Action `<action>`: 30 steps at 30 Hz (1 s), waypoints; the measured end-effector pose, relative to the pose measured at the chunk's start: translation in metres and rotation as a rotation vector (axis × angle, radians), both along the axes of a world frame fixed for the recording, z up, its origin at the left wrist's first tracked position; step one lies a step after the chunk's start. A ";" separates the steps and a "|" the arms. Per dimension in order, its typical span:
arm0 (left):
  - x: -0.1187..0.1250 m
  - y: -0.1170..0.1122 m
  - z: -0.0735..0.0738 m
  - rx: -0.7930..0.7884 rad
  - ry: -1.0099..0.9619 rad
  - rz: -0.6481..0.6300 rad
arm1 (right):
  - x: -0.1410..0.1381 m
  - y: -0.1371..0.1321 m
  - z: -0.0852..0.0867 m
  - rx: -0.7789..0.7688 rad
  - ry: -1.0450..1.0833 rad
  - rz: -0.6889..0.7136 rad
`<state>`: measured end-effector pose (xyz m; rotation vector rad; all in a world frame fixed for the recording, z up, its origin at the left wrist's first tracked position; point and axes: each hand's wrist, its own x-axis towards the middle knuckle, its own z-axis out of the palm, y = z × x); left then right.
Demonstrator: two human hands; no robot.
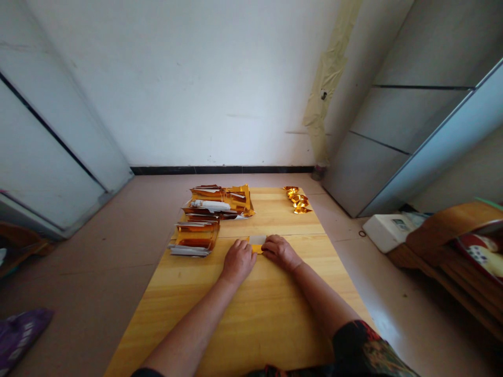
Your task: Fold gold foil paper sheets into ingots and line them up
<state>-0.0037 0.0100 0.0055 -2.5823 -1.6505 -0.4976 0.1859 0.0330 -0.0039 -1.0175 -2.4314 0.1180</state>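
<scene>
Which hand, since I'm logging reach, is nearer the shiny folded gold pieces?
Right. The right hand is on the wearer's side of the gold pieces, slightly left; the left hand is farther left.

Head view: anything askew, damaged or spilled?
Yes: the tan tape strip on the wall is crinkled, with a small dark spot, maybe a hole, in it. The gold sheets at the table's far left lie in ragged piles, edges jutting unevenly. No spill shows.
</scene>
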 end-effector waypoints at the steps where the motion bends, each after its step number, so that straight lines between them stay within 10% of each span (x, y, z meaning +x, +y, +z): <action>1: 0.000 -0.001 0.002 -0.012 -0.009 0.010 | 0.000 0.002 -0.001 0.007 -0.004 -0.009; 30: 0.007 -0.007 -0.005 0.009 0.093 0.028 | 0.010 0.008 -0.017 0.042 0.050 -0.092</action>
